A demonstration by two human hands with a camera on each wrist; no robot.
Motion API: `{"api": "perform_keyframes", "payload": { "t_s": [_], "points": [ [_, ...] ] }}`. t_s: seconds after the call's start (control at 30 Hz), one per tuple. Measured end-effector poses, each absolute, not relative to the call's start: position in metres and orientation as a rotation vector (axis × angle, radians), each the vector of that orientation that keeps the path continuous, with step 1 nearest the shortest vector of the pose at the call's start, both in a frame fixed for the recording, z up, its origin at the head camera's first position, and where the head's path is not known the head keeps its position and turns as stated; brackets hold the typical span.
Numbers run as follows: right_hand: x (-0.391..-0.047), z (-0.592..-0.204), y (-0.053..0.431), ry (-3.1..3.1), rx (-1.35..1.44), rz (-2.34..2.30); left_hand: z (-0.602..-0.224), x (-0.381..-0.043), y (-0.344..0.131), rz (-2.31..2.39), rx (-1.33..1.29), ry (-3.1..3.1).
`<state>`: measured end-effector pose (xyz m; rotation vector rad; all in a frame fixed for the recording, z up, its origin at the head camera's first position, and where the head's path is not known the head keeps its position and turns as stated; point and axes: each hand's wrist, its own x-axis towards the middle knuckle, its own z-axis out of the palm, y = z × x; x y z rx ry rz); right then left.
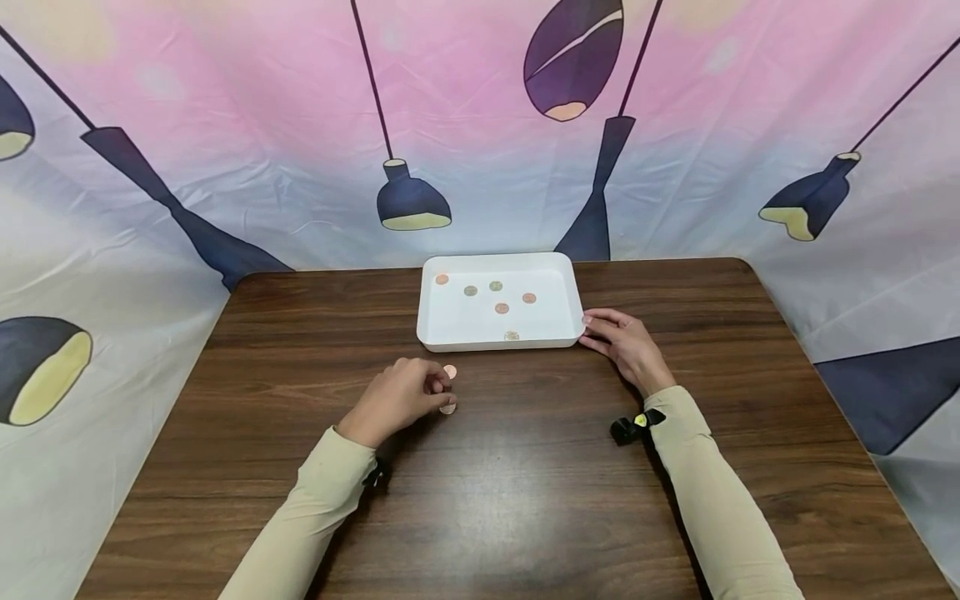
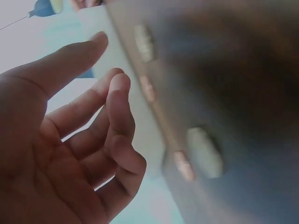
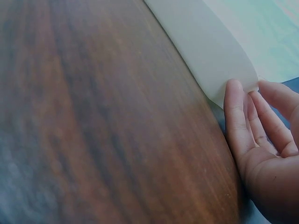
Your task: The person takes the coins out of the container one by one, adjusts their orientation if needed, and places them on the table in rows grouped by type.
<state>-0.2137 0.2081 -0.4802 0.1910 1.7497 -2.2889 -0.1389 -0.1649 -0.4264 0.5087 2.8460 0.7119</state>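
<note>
Near the front of the white tray (image 1: 465,323), your left hand (image 1: 397,398) hangs low over the desk (image 1: 300,333) and hides part of what lies beneath it. From the head camera you can see only two loose coins there: a copper coin (image 1: 450,372) past your fingers, and a pale coin (image 1: 447,409) partly covered by your thumb. Your left wrist camera shows four coins on the desk, two pale and two copper, all smeared by blur, so their faces cannot be read. In that view your fingers bend loosely, the thumb stands apart from the fingertips, and the hand is empty; fingers of the other hand are cut off at the top edge

Your right hand (image 1: 628,346) grips the tray's near right corner, thumb against the front wall, fingers round the side; some fingers are tucked behind others. Six coins in the tray (image 1: 502,308) lie spread out, too small to tell their markings, one of them close to the front wall. Both your sleeves (image 1: 712,492) run out of sight at the bottom edge, the forearms angled inward, and a black strap (image 1: 636,426) shows at your right wrist
</note>
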Motion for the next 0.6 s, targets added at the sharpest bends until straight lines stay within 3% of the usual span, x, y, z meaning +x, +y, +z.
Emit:
{"api": "perform_keyframes", "payload": {
  "t_s": [0.3,0.6],
  "points": [
    [-0.214,-0.48,0.205,1.73,0.192,-2.323,-0.394,-0.172,-0.154,0.946,0.617,2.879],
    [-0.213,-0.481,0.206,1.741,0.201,-2.311,-0.395,-0.219,-0.127,1.042,0.601,2.808]
  ]
}}
